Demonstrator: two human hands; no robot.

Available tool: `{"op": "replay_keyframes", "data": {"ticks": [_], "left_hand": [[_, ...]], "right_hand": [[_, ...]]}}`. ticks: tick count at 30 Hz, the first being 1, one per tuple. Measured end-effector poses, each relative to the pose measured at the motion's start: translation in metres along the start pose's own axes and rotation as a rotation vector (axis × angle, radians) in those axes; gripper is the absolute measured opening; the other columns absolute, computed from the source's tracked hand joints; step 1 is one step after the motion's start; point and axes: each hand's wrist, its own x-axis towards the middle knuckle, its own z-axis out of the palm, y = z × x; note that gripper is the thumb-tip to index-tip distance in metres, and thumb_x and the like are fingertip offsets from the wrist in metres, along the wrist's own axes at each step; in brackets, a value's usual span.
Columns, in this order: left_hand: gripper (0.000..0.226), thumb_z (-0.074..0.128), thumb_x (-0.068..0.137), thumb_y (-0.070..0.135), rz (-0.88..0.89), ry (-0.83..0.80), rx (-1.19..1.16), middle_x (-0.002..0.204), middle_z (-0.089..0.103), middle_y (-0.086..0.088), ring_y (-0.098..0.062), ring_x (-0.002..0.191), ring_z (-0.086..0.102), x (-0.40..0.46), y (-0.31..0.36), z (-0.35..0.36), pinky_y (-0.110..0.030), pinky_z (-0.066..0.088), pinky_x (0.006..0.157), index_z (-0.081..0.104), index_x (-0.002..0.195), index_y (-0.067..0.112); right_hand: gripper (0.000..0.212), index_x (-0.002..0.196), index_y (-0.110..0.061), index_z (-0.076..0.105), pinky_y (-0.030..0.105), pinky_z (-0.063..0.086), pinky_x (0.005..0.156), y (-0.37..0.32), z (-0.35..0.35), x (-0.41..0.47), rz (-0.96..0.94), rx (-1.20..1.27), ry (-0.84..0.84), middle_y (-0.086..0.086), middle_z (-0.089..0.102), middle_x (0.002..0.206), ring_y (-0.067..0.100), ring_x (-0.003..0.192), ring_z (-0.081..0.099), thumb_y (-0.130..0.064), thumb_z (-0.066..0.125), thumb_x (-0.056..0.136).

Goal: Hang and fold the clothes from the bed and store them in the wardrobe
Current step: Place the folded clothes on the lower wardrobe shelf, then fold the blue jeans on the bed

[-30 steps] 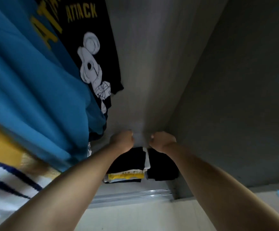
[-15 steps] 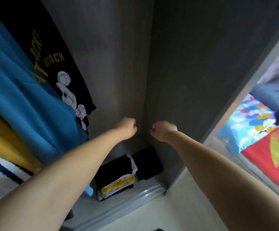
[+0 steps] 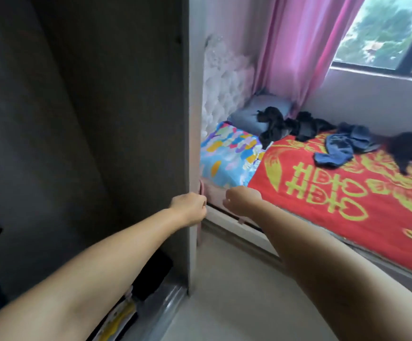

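Two empty fists (image 3: 190, 207) (image 3: 243, 200), clothes (image 3: 332, 151) well beyond.

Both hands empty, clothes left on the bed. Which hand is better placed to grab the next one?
Right. The right hand is beside the bed, on the side of the blue garment; the left hand sits at the wardrobe panel.

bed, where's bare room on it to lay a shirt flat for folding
The near half of the red blanket is bare, between the floral pillow and the bed's front edge. The far side is crowded: black clothes, blue garment and another dark piece.
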Motion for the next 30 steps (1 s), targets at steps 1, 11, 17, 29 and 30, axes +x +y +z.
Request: {"op": "replay_keyframes", "data": {"ticks": [1, 11, 17, 29, 30], "left_hand": [[0.028, 0.042, 0.091, 0.027, 0.048, -0.007, 0.012, 0.12, 0.061, -0.011, -0.033, 0.109, 0.057, 0.012, 0.018, -0.002, -0.034, 0.044, 0.082, 0.062, 0.109, 0.02], [0.029, 0.044, 0.093, 0.028, 0.297, 0.003, -0.005, 0.118, 0.062, -0.009, -0.029, 0.107, 0.057, 0.143, 0.204, -0.012, -0.034, 0.045, 0.078, 0.062, 0.111, 0.016], [0.029, 0.043, 0.092, 0.028, 0.339, -0.011, -0.044, 0.117, 0.063, -0.008, -0.03, 0.104, 0.058, 0.213, 0.302, -0.006, -0.036, 0.047, 0.08, 0.063, 0.109, 0.016], [0.027, 0.042, 0.094, 0.028, 0.481, -0.09, -0.006, 0.105, 0.064, -0.002, -0.026, 0.091, 0.06, 0.359, 0.449, 0.02, -0.03, 0.042, 0.063, 0.062, 0.108, 0.017], [0.027, 0.042, 0.094, 0.029, 0.493, -0.087, 0.001, 0.104, 0.065, -0.002, -0.025, 0.089, 0.061, 0.375, 0.46, 0.02, -0.03, 0.042, 0.062, 0.062, 0.109, 0.018]], "right_hand": [[0.036, 0.12, -0.017, 0.06, 0.033, 0.043, 0.082, 0.022, -0.003, -0.002, 0.032, -0.012, 0.0, 0.008, 0.06, 0.125, 0.029, 0.114, 0.057, -0.035, 0.041, 0.095], [0.035, 0.11, -0.011, 0.063, 0.033, 0.045, 0.066, 0.246, -0.029, -0.014, 0.319, -0.058, -0.036, 0.009, 0.063, 0.113, 0.031, 0.099, 0.061, -0.033, 0.039, 0.096], [0.034, 0.11, -0.012, 0.062, 0.032, 0.045, 0.064, 0.375, -0.044, -0.023, 0.455, -0.032, -0.069, 0.007, 0.062, 0.113, 0.028, 0.091, 0.058, -0.03, 0.036, 0.1], [0.034, 0.105, -0.01, 0.062, 0.032, 0.043, 0.069, 0.544, -0.043, 0.009, 0.616, 0.062, -0.105, 0.006, 0.06, 0.108, 0.026, 0.09, 0.056, -0.032, 0.037, 0.101], [0.034, 0.105, -0.01, 0.062, 0.032, 0.043, 0.068, 0.558, -0.046, 0.018, 0.624, 0.065, -0.107, 0.006, 0.06, 0.106, 0.026, 0.09, 0.056, -0.031, 0.037, 0.101]]}}
